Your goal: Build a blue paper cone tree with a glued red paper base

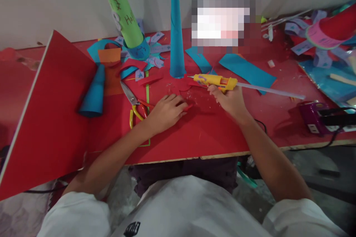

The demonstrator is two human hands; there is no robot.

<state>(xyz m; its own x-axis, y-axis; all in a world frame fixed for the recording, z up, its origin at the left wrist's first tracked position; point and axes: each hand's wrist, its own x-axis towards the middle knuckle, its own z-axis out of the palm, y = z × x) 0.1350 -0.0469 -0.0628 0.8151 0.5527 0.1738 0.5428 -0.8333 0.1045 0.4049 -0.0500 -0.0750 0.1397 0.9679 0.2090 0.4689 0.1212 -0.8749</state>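
Observation:
My right hand (228, 102) grips a yellow hot glue gun (211, 79), a long clear glue stick (272, 90) jutting from its back. The nozzle points left, close to the base of an upright blue paper cone (177, 40). My left hand (169, 113) lies low over the table with its fingers bent together on a red paper piece (190, 108), mostly hidden under the fingers against the red surface. Scissors (132, 99) with yellow and red handles lie open just left of that hand. A smaller blue cone (93, 94) leans further left.
A red board (50, 118) stands at the left. Behind are a green lettered paper tube (125, 14), blue paper strips (247, 72) and an orange scrap (109, 55). To the right sit a purple power strip (311, 118) with cords and a red-and-pink paper craft (328, 35).

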